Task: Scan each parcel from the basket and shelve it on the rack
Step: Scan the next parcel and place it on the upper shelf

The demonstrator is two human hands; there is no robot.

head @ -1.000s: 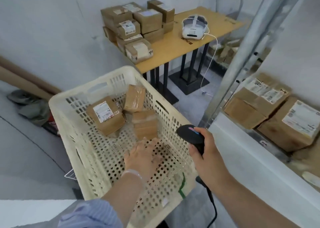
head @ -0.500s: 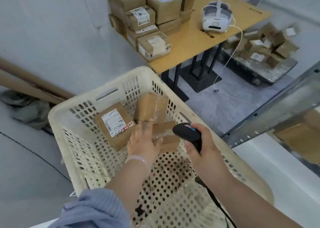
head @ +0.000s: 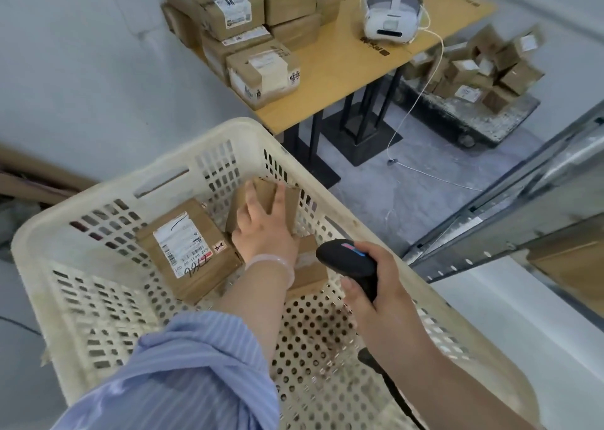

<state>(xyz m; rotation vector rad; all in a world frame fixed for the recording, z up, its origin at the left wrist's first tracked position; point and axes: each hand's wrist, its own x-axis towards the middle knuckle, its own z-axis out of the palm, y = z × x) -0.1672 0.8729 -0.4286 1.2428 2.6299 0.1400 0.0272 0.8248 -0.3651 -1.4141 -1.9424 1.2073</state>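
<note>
At the basket [head: 228,129] far wall, the left hand [head: 261,230] fingers [head: 250,197] clamp the stiff, probably light parcel [head: 292,205] across its upper edge; the right hand [head: 385,295] grips the scanner [head: 346,263].

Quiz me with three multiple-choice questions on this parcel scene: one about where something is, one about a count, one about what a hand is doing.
1. Where does the white headset sit? A on the wooden table; B on the floor; C on a chair.
2. How many parcels lie in the basket? A one; B three; C six.
3. What is the right hand doing? A hanging empty; B gripping a black scanner; C lifting a box.
Answers: 1 A, it rests on the tabletop; 2 B, one labelled, one the left hand grips, one under that wrist; 3 B, fingers curl round its handle.
</note>
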